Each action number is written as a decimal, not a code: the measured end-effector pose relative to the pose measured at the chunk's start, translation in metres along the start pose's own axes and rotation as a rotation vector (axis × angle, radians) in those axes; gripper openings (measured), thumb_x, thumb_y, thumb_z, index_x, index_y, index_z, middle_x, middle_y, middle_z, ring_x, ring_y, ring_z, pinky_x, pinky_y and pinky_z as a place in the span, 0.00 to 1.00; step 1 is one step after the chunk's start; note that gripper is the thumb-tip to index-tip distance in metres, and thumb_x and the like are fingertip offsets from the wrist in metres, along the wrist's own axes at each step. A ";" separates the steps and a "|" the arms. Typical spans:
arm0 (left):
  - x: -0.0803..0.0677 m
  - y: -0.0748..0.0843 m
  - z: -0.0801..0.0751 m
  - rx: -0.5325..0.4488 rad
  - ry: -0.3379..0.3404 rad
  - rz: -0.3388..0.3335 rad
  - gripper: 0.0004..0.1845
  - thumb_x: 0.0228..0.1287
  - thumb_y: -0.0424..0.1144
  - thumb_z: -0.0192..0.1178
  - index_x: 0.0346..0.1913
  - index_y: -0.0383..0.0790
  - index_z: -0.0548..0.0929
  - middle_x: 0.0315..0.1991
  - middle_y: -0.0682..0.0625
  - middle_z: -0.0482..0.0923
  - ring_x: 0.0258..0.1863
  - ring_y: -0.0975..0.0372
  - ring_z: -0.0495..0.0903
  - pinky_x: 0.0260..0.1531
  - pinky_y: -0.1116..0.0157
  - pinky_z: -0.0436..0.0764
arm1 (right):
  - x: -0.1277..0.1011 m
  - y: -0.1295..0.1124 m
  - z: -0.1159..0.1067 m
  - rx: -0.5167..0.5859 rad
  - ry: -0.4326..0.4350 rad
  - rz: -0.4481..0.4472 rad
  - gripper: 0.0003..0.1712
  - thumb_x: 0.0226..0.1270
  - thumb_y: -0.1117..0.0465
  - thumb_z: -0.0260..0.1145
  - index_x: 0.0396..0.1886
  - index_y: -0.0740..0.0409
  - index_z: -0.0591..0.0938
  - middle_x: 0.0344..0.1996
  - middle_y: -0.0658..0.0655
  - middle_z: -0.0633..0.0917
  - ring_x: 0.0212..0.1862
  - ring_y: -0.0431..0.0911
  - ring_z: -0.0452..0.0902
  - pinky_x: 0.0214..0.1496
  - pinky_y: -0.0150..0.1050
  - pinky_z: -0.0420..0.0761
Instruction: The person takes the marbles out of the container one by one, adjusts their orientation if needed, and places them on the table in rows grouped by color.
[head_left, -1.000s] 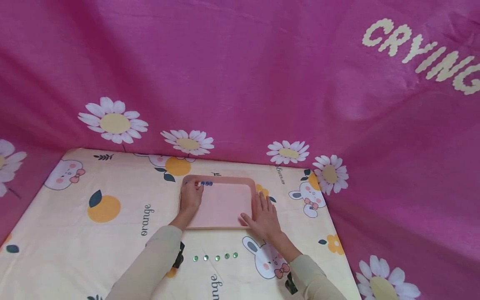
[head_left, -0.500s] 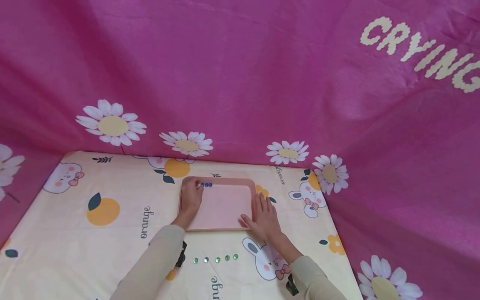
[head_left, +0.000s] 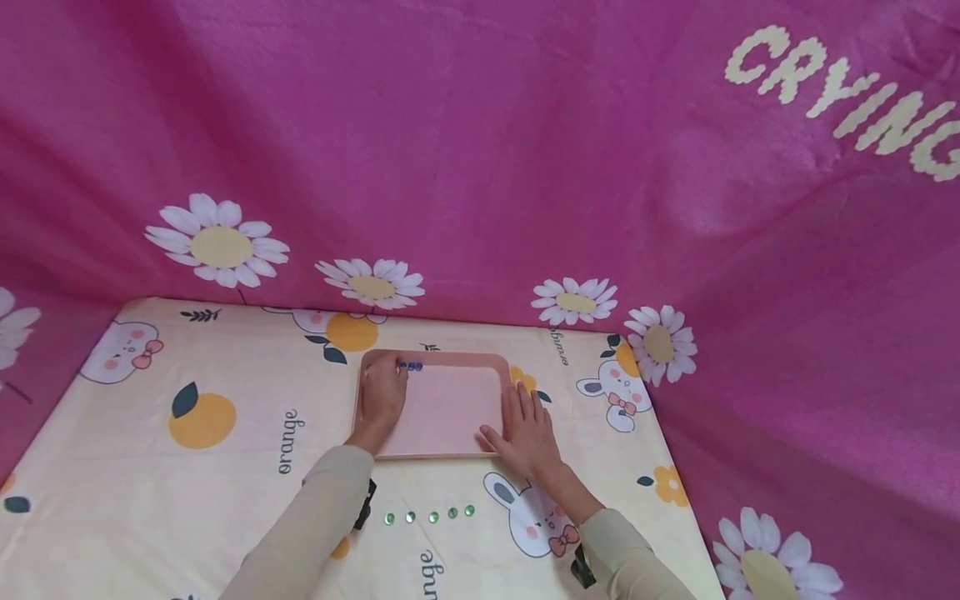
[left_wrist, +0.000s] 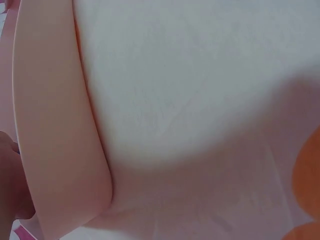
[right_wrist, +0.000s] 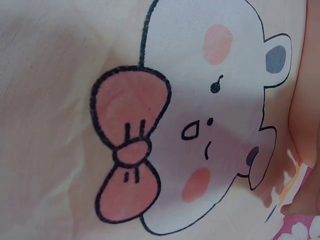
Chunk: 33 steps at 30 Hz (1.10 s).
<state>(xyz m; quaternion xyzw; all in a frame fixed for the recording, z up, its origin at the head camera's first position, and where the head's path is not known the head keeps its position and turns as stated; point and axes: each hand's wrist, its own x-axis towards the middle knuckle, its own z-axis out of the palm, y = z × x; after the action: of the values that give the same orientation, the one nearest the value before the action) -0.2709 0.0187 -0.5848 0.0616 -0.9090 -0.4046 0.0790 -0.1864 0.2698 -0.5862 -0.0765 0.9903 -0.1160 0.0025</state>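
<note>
The worktop [head_left: 150, 467] is covered by a cream cloth printed with oranges, rabbits and the word "orange". A pink tray [head_left: 450, 412] lies flat on it toward the far edge. Nearer the person, a row of five green beads [head_left: 429, 517] lies directly on the cloth, apart from the tray.

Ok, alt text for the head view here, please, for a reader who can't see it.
A person's left hand rests inside a pink tray beside blue beads at its far edge, while the right hand lies flat against the tray's right rim. Five green beads line the cartoon-print tablecloth in front; magenta daisy fabric hangs behind.
</note>
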 end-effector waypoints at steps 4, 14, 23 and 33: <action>0.000 0.002 0.001 0.044 -0.020 -0.019 0.16 0.70 0.32 0.62 0.58 0.34 0.80 0.53 0.40 0.83 0.54 0.50 0.81 0.58 0.54 0.77 | 0.000 -0.001 -0.001 -0.007 -0.008 0.002 0.56 0.68 0.26 0.47 0.82 0.55 0.45 0.80 0.60 0.48 0.78 0.61 0.40 0.75 0.60 0.48; -0.002 0.004 0.000 0.122 -0.051 -0.012 0.16 0.72 0.34 0.60 0.59 0.34 0.78 0.52 0.38 0.82 0.50 0.48 0.83 0.51 0.53 0.82 | 0.000 -0.002 -0.001 -0.014 -0.019 0.005 0.56 0.68 0.28 0.49 0.81 0.58 0.46 0.80 0.61 0.48 0.78 0.63 0.42 0.75 0.61 0.50; -0.002 0.002 -0.007 0.075 -0.045 0.028 0.15 0.71 0.32 0.59 0.57 0.33 0.81 0.50 0.40 0.83 0.49 0.50 0.83 0.50 0.55 0.82 | -0.001 -0.003 -0.001 -0.026 -0.001 -0.008 0.56 0.67 0.26 0.47 0.81 0.58 0.47 0.79 0.61 0.49 0.78 0.63 0.41 0.74 0.62 0.50; -0.018 0.008 -0.024 -0.084 -0.040 0.143 0.11 0.68 0.34 0.65 0.51 0.35 0.87 0.44 0.43 0.86 0.43 0.55 0.84 0.48 0.57 0.83 | -0.001 -0.002 -0.001 -0.025 0.000 0.012 0.56 0.67 0.26 0.48 0.81 0.57 0.46 0.79 0.61 0.49 0.78 0.63 0.41 0.74 0.63 0.50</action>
<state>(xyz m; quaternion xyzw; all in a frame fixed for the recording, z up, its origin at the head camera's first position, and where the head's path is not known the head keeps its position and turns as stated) -0.2494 0.0090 -0.5646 -0.0148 -0.8947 -0.4368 0.0920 -0.1855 0.2679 -0.5844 -0.0708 0.9921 -0.1035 0.0024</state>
